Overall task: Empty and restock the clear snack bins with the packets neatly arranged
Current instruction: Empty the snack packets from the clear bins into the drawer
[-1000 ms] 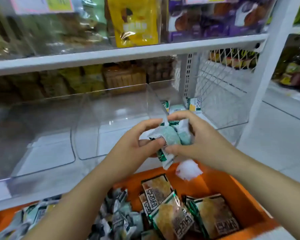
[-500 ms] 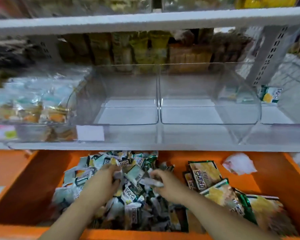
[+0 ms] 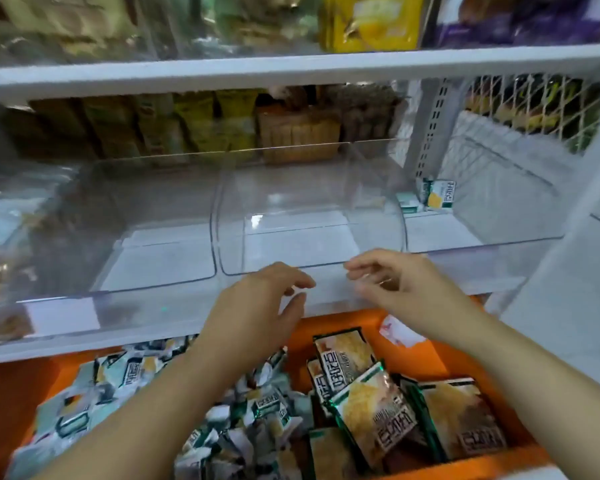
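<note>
Left hand (image 3: 262, 306) and right hand (image 3: 397, 285), both empty with fingers loosely curled, hover just before an empty clear snack bin (image 3: 291, 245). Snack packets (image 3: 132, 372) lie beneath them in an orange crate (image 3: 18, 410); best lifted in small, aligned stacks.

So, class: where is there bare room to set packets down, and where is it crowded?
Free: the empty left bin and middle bin, between the full bin and the small boxes. Crowded: the orange crate, heaped with packets.
</note>
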{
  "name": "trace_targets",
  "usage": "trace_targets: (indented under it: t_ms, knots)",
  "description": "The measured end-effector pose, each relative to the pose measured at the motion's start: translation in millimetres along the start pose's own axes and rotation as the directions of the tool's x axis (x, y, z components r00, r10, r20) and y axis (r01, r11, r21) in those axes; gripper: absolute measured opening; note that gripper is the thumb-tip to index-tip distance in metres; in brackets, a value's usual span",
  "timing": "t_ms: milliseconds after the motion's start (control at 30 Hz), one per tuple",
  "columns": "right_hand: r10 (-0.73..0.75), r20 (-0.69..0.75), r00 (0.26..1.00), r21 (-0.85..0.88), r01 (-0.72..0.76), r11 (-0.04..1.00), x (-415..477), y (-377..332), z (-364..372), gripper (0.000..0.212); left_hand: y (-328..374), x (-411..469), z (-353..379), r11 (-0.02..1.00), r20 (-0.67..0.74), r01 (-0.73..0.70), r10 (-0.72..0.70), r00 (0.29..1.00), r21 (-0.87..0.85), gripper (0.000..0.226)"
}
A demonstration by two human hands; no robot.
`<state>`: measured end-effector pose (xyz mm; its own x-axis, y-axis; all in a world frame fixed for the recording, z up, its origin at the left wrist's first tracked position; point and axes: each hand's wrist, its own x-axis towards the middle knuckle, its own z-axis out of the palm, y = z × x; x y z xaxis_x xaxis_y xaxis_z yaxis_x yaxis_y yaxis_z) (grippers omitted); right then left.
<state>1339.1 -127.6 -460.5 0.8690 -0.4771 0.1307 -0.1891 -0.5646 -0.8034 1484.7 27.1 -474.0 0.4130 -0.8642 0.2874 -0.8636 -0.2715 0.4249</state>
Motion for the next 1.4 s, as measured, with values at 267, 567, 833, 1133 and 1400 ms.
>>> trace_targets:
  t_ms: [267,567,833,1133,1400]
  knots:
    - [0.096,-0.623,0.776,0.009,-0.116,0.993,-3,80,-122,0.016,103,137,19,0.969,-0.097,-0.21,0.198,0.975,-0.133,0.019]
    - [0.115,-0.334,0.936,-0.188,-0.186,0.965,77,133,-178,0.036,116,281,72,0.993,0.26,-0.062,0.034,0.965,0.099,0.037]
    - [0.167,-0.069,0.983,-0.589,-0.176,0.789,188,172,-199,0.052,77,360,98,0.924,0.498,-0.156,-0.043,0.866,0.35,0.049]
    - [0.147,-0.067,0.987,-0.838,-0.135,0.528,213,200,-186,0.051,48,381,135,0.733,0.532,-0.304,-0.092,0.842,0.608,0.048]
    - [0.201,-0.001,0.98,-0.812,-0.119,0.572,202,196,-188,0.031,58,370,138,0.623,0.584,-0.398,-0.119,0.803,0.674,0.046]
